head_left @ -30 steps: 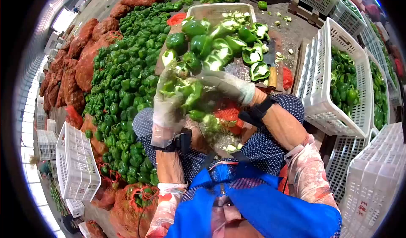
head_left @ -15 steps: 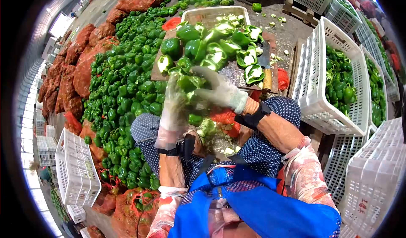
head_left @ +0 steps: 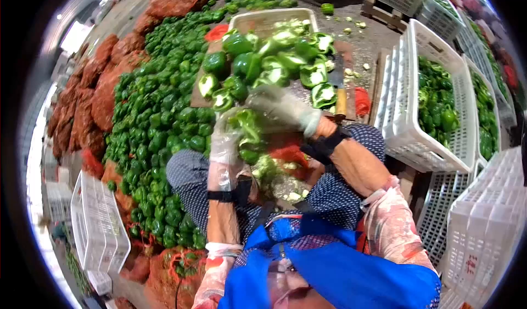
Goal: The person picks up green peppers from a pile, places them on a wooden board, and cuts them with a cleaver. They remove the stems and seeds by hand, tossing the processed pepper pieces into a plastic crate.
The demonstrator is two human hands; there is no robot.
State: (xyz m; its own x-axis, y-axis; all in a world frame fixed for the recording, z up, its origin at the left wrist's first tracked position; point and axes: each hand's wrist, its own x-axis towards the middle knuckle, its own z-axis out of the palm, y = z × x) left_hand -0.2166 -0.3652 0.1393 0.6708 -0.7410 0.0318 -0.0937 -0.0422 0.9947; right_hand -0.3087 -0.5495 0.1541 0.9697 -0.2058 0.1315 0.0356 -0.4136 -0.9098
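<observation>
Both my hands wear pale gloves. My left hand (head_left: 224,141) is closed around an opened green bell pepper (head_left: 247,123), in front of the board's near edge. Just above that pepper is my right hand (head_left: 284,110), its fingers reaching across to the left. Motion smears those fingers, and I cannot make out whether they touch or grip anything. Whole and cut bell peppers (head_left: 274,70) pile up on the board (head_left: 200,95) beyond my hands, some with pale insides showing. At the board's right side lies a knife with a wooden handle (head_left: 341,101).
A big heap of green peppers (head_left: 159,111) spreads to my left, bordered by red mesh sacks (head_left: 110,97). White crates (head_left: 398,111) of peppers stand at right. An off-white bin (head_left: 241,21) sits behind the board. Pepper scraps (head_left: 266,169) lie between my knees.
My right hand has moved slightly up and its fingers now lie flatter above the pepper. My left hand still holds the pepper. The whole view has shifted a little.
</observation>
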